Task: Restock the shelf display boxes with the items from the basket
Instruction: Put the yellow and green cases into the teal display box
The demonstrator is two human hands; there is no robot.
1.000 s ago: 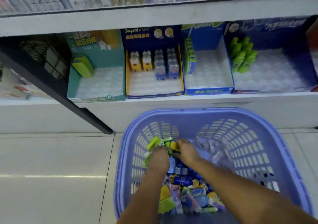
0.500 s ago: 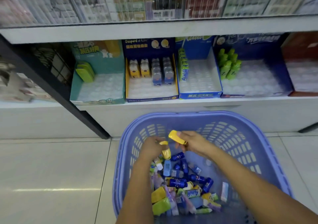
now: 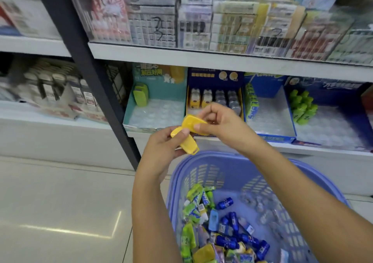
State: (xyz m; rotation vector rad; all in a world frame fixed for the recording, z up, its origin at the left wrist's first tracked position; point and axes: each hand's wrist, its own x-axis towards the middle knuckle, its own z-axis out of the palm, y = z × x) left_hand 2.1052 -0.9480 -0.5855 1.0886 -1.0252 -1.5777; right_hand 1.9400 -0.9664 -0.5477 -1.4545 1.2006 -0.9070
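My left hand [image 3: 159, 151] grips a yellow case [image 3: 188, 144] and my right hand [image 3: 220, 121] pinches a second yellow case [image 3: 191, 122]; the two cases touch, raised above the purple basket [image 3: 203, 174]. The basket stands on the floor and holds several small packs in green, blue and yellow [image 3: 222, 228]. Behind my hands on the shelf sit the teal display box [image 3: 155, 117] with green cases [image 3: 140, 95] at its back left and the dark blue and yellow box [image 3: 214, 77] holding rows of small packs.
To the right are a blue box [image 3: 270, 121] with green packs along its left wall and a dark blue box [image 3: 331, 129] with green bottles [image 3: 302, 107]. A black upright post [image 3: 90, 77] stands left of the boxes. Wrapped packs fill the shelf above [image 3: 201, 56]. Pale floor tiles lie left.
Both hands came up out of the basket, each with a yellow case, and now hold them together in front of the shelf boxes. The camera view tilted upward.
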